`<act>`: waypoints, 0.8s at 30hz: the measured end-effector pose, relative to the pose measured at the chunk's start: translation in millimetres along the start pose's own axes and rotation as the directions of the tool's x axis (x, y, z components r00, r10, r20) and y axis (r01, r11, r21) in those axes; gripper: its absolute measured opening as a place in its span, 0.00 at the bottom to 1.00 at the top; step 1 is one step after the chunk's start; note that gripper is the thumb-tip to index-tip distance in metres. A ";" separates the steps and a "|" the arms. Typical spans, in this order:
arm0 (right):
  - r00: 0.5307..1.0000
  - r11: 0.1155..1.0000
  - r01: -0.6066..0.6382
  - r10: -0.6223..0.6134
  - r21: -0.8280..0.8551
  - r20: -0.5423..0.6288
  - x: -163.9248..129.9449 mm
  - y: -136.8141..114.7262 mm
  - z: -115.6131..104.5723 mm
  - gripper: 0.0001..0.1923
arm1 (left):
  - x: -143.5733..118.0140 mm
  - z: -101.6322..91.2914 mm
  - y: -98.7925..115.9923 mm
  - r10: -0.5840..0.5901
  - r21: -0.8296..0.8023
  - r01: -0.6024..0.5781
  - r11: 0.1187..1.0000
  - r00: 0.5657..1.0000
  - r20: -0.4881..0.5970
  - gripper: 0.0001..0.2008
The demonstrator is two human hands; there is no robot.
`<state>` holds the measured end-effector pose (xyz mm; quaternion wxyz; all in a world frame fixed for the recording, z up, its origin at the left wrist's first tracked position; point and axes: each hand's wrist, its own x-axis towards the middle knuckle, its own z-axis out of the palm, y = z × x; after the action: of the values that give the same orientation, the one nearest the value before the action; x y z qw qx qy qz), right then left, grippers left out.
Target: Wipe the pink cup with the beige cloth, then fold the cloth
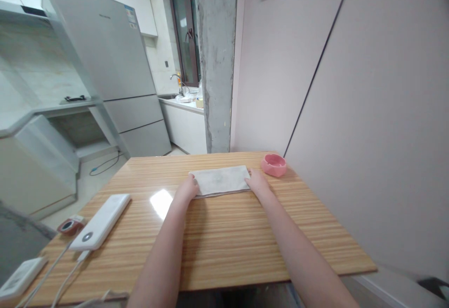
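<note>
While both forearms stretch out over the wooden desk [224, 247], the nearest things lie at its left front corner: a small white box [21, 276] at the very edge, and white cables [52, 270] that run up to a long white power bank [101, 221], which lies slanted with a round dark button near its lower end. Just left of the power bank, at the desk's edge, sits a small red and black round item [69, 226]; what it is cannot be told. Farther on, near the middle of the desk's far half, lies a folded grey-white cloth [220, 180], flat and with its long side across the view. The left hand [187, 188] rests on the cloth's left end and the right hand [257, 181] on its right end; each grip lies flat with fingers pressed down on the fabric, and whether any fingers curl under the edge cannot be told. Nothing stands between the hands and the cloth. Just right of the right hand, near the far right corner and apart from the cloth, stands a pink ashtray [273, 164]. Beyond the desk rise a bare concrete pillar [217, 60] and a pale wall [351, 88]; to the left stands a grey refrigerator [112, 64] with a sticker at its top corner, the print too small to read, and behind it a sink with a tap [175, 79].
</note>
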<state>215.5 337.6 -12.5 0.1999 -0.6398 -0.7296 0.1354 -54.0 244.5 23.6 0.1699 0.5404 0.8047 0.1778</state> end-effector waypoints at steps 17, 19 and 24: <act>0.994 0.990 0.058 -0.070 -0.128 -0.088 -8.8 -15.2 -0.7 0.22 | -7.4 -4.4 1.9 -0.009 0.201 0.044 0.979 0.985 -0.171 0.23; 0.996 0.988 0.073 -0.079 -0.135 -0.044 -10.5 -17.1 1.9 0.20 | -5.8 -3.9 -0.8 -0.035 0.170 0.057 0.984 0.991 -0.129 0.23; 0.997 0.989 0.072 -0.072 -0.130 0.003 -9.3 -13.1 5.1 0.16 | -2.2 2.3 -3.8 -0.017 -0.030 0.017 0.999 1.000 0.004 0.27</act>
<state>202.6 326.9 -12.1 0.1632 -0.6248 -0.7594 0.0795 -55.3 241.4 20.0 0.1809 0.5311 0.8063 0.1874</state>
